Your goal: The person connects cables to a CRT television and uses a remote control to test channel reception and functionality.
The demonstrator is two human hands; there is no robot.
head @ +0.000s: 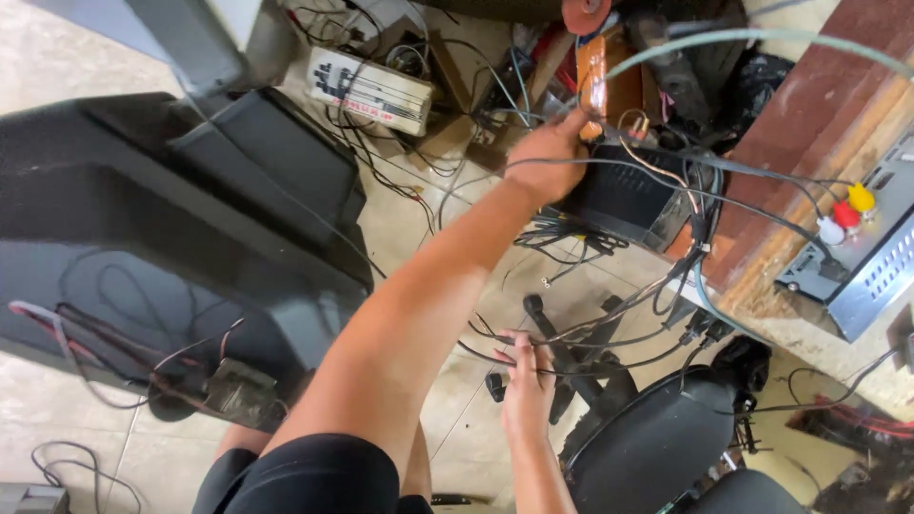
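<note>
A person is reaching the left hand (550,152) up to the centre top of the frame, where its fingers are curling onto the wires at the near top edge of a black box (624,200); whether they are closing on the box itself or only on a wire cannot be told. Lower centre, the right hand (526,376) is pinching a bundle of thin wires (609,328) between closed fingers. The wires look light, limp and tangle-prone, best gripped as a bundle near the box. The box looks rigid and moderately heavy, best held by its casing edges. A silver unit (871,271) is lying at the right edge.
</note>
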